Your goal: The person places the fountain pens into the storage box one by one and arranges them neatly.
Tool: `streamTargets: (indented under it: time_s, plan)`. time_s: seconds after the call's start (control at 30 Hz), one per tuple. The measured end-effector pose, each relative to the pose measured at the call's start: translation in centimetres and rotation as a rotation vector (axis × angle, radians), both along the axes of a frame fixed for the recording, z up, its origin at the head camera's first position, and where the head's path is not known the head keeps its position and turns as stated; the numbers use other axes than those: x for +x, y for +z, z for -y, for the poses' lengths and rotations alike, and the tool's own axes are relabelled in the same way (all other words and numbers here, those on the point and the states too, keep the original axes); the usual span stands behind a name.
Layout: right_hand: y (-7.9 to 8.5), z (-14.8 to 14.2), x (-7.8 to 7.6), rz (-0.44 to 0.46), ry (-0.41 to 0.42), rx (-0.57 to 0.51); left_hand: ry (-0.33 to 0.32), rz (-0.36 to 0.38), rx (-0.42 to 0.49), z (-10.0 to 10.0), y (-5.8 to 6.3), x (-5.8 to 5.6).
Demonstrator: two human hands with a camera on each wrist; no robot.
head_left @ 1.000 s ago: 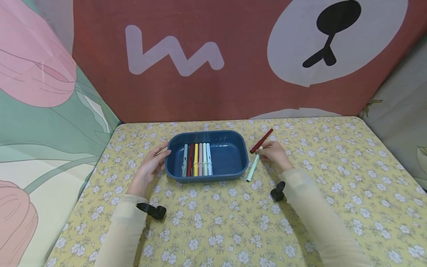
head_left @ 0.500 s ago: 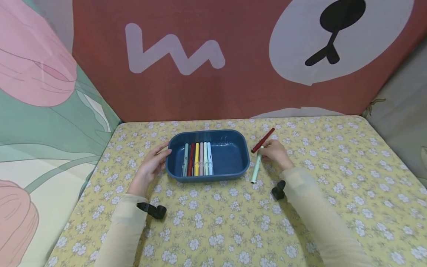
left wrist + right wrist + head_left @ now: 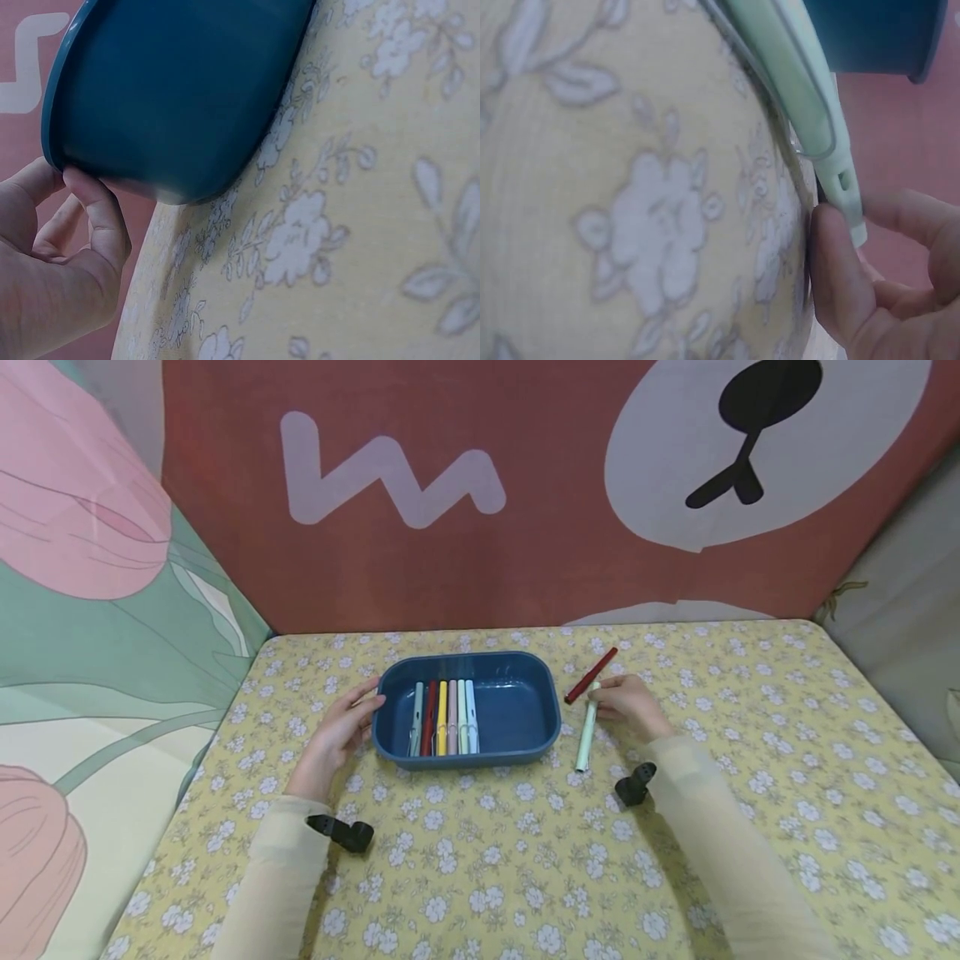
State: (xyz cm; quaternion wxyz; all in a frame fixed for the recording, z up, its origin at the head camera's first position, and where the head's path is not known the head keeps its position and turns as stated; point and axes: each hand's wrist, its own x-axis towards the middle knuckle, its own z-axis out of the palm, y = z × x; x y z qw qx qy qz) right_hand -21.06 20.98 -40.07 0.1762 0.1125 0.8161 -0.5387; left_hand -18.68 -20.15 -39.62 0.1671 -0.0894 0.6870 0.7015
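Note:
A blue plastic box (image 3: 517, 714) stands on the table, with several pens lined up side by side in its left half, among them a yellow pen (image 3: 442, 714) and a dark red pen (image 3: 429, 718). At the box's left end my left hand (image 3: 341, 727) grips the rim, thumb and fingertips at the corner in the left wrist view. Right of the box, my right hand (image 3: 630, 706) pinches the far end of a light green pen (image 3: 587, 735) between thumb and finger. This pen's clip shows close up in the right wrist view. Just beyond it lies a second red pen (image 3: 591, 675).
A yellow floral cloth (image 3: 480, 860) covers the table. Behind it rises a reddish-brown backdrop (image 3: 540, 560) with a cartoon face. The black wrist cameras (image 3: 351, 837) sit low beside the sleeves.
My right hand has shifted slightly right with the light green pen, away from the box. The left hand keeps its hold on the box, and the loose red pen stays put.

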Motion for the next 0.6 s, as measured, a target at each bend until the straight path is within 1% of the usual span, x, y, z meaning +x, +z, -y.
streamTargets:
  time_s: [0.1, 0.23, 0.5, 0.6]
  plan:
    - [0.05, -0.24, 0.2, -0.017, -0.006, -0.049, 0.001, 0.001, 0.002, 0.0, -0.03, 0.0]
    - [0.31, -0.35, 0.38, -0.026, -0.006, -0.051, 0.003, -0.004, -0.007, -0.01, -0.04, 0.05]
    - [0.68, -0.46, -0.11, 0.033, 0.022, -0.051, -0.002, -0.012, -0.018, -0.03, -0.07, 0.11]
    - [0.81, -0.6, -0.15, 0.038, 0.039, -0.066, -0.005, -0.012, -0.021, -0.02, -0.02, 0.14]
